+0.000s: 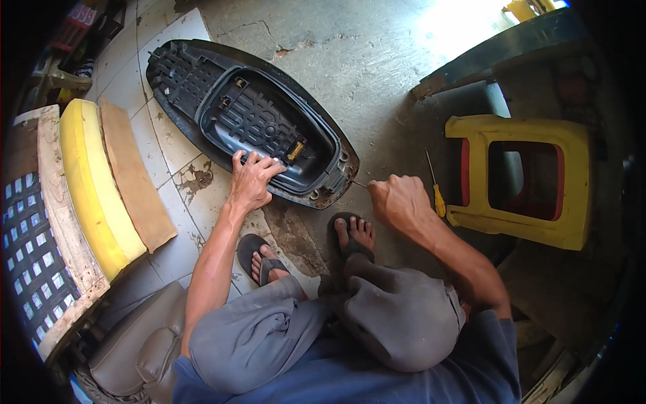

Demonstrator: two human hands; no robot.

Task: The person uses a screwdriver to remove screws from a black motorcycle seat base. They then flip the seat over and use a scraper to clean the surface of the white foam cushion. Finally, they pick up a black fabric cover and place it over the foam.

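A motorcycle seat [269,124] lies upside down on the floor in front of me, its black ribbed plastic base facing up. My left hand [252,180] holds the near side of the seat, fingers curled over the raised rim of the base. In my right hand [397,200] is a thin metal shaft [361,184], seemingly a screwdriver, whose handle is hidden in my fist. Its end meets the seat's right tip, where the edge of the base looks brown and worn. A second screwdriver with a yellow handle [439,200] stands against a yellow stool, right of my right hand.
The yellow plastic stool [468,222] lies on its side at the right, below a dark bench [498,57]. At the left are a yellow foam pad [91,182], a brown board [134,175] and a black webbed wooden frame [33,249]. My sandalled feet stand close to the seat.
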